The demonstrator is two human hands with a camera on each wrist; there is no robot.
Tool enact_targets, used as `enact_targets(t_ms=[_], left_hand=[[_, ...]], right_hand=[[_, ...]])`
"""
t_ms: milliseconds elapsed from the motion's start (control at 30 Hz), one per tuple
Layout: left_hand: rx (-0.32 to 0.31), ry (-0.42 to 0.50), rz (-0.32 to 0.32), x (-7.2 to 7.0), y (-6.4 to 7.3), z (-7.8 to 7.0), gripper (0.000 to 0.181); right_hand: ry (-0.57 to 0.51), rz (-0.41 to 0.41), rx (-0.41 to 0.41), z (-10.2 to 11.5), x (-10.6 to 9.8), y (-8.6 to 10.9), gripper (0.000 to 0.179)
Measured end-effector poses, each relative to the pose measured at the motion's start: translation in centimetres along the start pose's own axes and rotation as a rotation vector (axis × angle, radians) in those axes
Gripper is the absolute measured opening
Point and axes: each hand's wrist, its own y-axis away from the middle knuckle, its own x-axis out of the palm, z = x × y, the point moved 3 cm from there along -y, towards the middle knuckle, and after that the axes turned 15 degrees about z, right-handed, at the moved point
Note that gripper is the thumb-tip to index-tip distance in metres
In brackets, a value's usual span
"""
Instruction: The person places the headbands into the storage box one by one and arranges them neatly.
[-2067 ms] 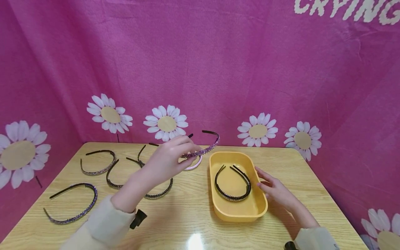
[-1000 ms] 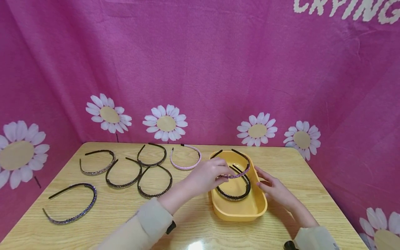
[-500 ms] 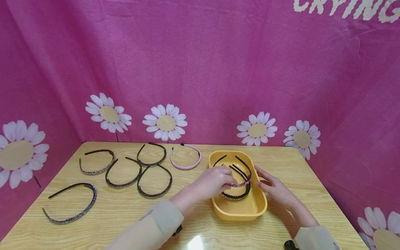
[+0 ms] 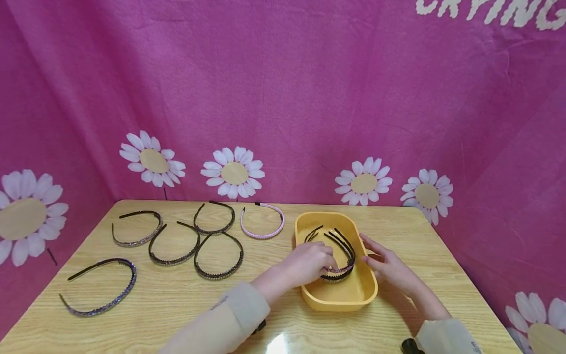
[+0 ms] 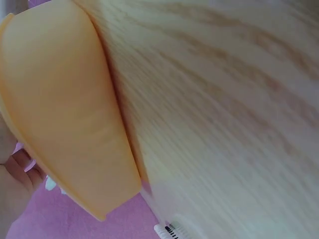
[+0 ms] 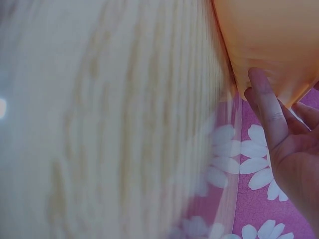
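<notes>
Two bare hands fill my remote feed: the left hand [image 4: 311,260], fingers curled, pinches a purple beaded headband [image 4: 343,270] low inside a yellow plastic bin [image 4: 339,306]; the right hand [image 4: 393,269], fingers mostly straight, touches the bin's right outer wall and grips nothing. I see the band just right of the left hand, the nearer one, its curve toward the wearer, tips pointing away along the bin's long axis, beside black headbands [image 4: 336,279]. On the wooden table [image 4: 177,305], left, lie a blue-violet headband [image 4: 133,280], four dark headbands [image 4: 218,276] and a pink headband [image 4: 262,237]; behind hangs a magenta daisy-print curtain [image 4: 292,98].
</notes>
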Motion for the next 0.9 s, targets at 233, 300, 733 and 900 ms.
enact_targets(t_ms=[233,300,733,900], left_hand=[[-0.044,0.072,0.066,0.7,-0.4,0.1,0.022],[-0.049,0.092,0.076,0.8,-0.5,0.2,0.023],[-0.066,0.167,0.131,1.5,-1.2,0.4,0.023],[-0.065,0.188,0.147,1.7,-1.3,0.4,0.024]], right_hand=[[-0.018,0.013,-0.031,0.2,0.1,0.0,0.061],[-0.021,0.012,-0.032,0.2,0.1,0.0,0.062],[-0.064,0.014,-0.022,0.2,0.2,0.0,0.062],[-0.06,0.006,-0.025,0.1,0.2,-0.1,0.062]])
